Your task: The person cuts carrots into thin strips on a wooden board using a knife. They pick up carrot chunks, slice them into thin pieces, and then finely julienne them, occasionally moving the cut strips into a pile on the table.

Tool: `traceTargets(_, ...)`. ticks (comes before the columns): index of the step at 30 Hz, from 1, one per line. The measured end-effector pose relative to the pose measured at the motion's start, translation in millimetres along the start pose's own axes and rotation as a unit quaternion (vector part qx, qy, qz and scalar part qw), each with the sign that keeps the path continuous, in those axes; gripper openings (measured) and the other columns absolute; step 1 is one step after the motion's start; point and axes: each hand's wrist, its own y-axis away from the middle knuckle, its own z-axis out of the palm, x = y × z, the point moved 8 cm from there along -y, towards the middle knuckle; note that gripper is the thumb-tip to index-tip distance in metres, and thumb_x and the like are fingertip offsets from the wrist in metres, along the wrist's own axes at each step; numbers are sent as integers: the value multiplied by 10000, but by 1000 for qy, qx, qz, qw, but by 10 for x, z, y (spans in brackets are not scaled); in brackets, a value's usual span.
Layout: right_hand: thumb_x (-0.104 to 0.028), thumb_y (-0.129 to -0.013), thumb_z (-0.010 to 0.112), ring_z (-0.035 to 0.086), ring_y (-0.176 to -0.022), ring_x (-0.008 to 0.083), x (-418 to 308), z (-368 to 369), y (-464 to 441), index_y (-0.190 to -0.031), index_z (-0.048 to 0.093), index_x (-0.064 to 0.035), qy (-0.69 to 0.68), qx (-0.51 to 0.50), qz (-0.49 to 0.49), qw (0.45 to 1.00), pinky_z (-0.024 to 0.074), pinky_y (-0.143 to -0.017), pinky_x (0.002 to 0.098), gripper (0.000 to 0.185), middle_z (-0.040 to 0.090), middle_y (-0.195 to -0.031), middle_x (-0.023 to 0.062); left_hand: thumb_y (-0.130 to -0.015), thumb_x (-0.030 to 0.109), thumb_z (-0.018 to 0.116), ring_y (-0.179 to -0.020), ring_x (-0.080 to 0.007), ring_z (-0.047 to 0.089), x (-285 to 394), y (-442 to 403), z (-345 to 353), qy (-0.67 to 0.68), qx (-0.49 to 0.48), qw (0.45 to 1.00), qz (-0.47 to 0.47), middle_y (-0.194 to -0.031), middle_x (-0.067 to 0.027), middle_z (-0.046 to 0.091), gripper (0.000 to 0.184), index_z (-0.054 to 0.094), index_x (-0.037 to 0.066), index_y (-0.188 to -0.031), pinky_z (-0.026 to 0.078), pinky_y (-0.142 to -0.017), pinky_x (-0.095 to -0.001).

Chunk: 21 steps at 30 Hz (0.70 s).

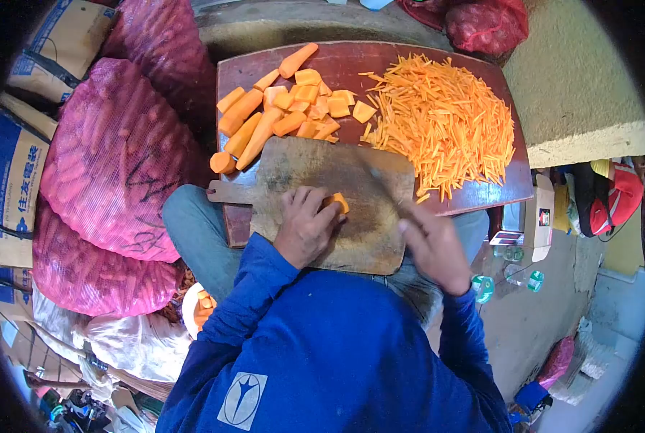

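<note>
**Curled fingers on a carrot piece, knife blurred beside it**

I see the left hand (309, 225) partly closed, fingertips bent against a cut orange carrot piece (339, 204) on the scuffed wooden chopping board (358, 238). The right hand (436, 249) is curled around the handle of a knife (381, 182); blur hides its exact grip and the blade's edge from me.

Beyond the board, smooth peeled carrots (261, 135) and blocky chunks (306, 94) lie left on the glossy red-brown table (351, 59), with a loose heap of thin carrot sticks (445, 119) right. The board overlaps the table's near edge, above denim-clad legs.

Farther left I get bulging pink mesh sacks (120, 159) and cardboard boxes (8, 180); right, clear bottles (524, 278) on grey floor (513, 325).
</note>
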Motion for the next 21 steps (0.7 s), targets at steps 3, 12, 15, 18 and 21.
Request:
traceTargets(3,-173,-1052,692,743,-1081,491,-184,356,222,-1396,628,40,-76,-62,-5,995,599,-899,477,410,746,-1176,311,-782,162,859,-1121,-350,617,-21,47,9,-14,-45,999,-5,-1193,-127,656,389,735,99,-1144,410,-964,-513)
traceTargets(12,-187,-1072,641,738,-1015,506,-219,494,494,-1510,523,-21,-64,-97,12,993,607,-830,545,483,733,-1163,319,-802,153,775,-1163,-347,587,68,24,2,-54,-67,996,17,-1262,-166,618,453,711,64,-1241,402,-1013,-518)
traceTargets(15,-181,-1072,633,726,-1002,526,-161,581,377,-1498,524,-34,-76,-94,12,993,598,-817,565,464,732,-1143,320,-791,143,776,-1159,-346,587,88,14,21,-64,-72,995,17,-1260,-165,627,455,715,56,-1234,404,-1003,-517)
traceTargets(18,-172,-1071,628,714,-997,541,-151,669,98,-1470,535,-37,-76,-115,30,990,587,-804,581,431,729,-1121,324,-770,132,785,-1153,-344,588,60,15,41,-66,-82,994,0,-1249,-158,638,464,720,54,-1222,405,-989,-516)
traceTargets(21,-166,-1071,623,710,-992,547,-175,645,107,-1449,539,-32,-84,-98,6,992,578,-793,593,410,727,-1104,327,-732,135,808,-1132,-346,592,69,-16,11,-64,-64,996,12,-1227,-146,647,499,729,62,-1220,406,-974,-515)
